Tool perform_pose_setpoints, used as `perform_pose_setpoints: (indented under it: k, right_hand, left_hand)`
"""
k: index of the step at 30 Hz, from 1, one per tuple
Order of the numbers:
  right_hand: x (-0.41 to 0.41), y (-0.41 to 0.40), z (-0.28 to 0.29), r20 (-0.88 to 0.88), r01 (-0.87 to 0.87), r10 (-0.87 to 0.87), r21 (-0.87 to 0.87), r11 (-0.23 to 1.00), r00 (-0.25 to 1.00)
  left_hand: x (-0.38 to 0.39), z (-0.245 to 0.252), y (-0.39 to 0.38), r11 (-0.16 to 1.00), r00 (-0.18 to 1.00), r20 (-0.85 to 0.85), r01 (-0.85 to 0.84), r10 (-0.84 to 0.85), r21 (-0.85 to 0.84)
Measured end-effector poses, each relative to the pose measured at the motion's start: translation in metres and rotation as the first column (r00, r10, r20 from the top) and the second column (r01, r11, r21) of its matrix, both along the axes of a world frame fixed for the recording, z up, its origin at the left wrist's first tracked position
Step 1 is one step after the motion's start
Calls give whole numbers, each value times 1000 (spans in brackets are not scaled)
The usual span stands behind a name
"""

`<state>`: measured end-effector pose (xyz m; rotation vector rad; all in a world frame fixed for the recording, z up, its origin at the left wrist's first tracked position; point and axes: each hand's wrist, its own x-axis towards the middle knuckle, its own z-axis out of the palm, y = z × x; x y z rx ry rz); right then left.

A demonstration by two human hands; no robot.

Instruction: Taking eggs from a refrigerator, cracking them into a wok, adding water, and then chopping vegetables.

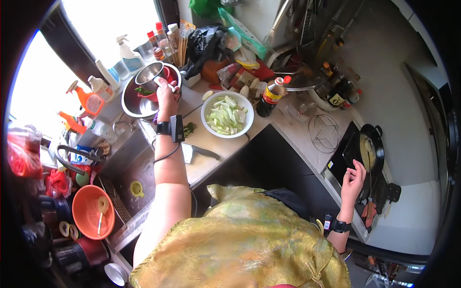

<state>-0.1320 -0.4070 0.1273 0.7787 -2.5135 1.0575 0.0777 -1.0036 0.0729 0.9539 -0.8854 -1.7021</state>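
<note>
My left hand [168,94] grips a small steel bowl [148,74] by its handle or rim, above a large steel basin [130,99]. Inside that basin are a red colander [153,96] and green peppers [144,91]. To the right stands a white bowl [248,126] of sliced pale green vegetable [226,116]. A cleaver [201,153] lies on the counter near some chopped greens [189,129]. My right hand [354,177], fingers curled and apart, hovers beside a black wok [378,149] with pale yellowish contents [366,151]; nothing shows in its fingers.
A sink [131,163] lies at left, with an orange basin [81,216] beside it. Spray bottles [92,102] line the window ledge. A dark sauce bottle [270,96] stands behind a wire rack [324,133]. A black spatula [394,192] lies right of the stove.
</note>
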Motion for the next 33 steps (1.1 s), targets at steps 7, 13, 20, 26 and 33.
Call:
perform_pose_setpoints:
  k: [7, 13, 20, 26, 33]
  right_hand:
    - [1, 5, -9, 60, 14, -15, 22, 1000, 998]
    - [2, -1, -12, 67, 21, -22, 17, 1000, 998]
    - [3, -1, -17, 84, 35, -37, 30, 999, 996]
    - [-1, 3, -22, -10, 42, -42, 31, 999, 999]
    - [5, 3, -17, 109, 82, -81, -4, 997, 991]
  left_hand:
    - [-8, -3, -11, 993, 966, -255, -7, 37, 116]
    - [-13, -24, 58, 951, 940, -187, 302, -286, 68]
    - [14, -125, 160, 873, 833, 305, 364, -461, 325]
    - [-14, -164, 160, 538, 745, -366, 661, -558, 524]
    - [-32, -178, 157, 522, 755, -343, 642, -559, 561]
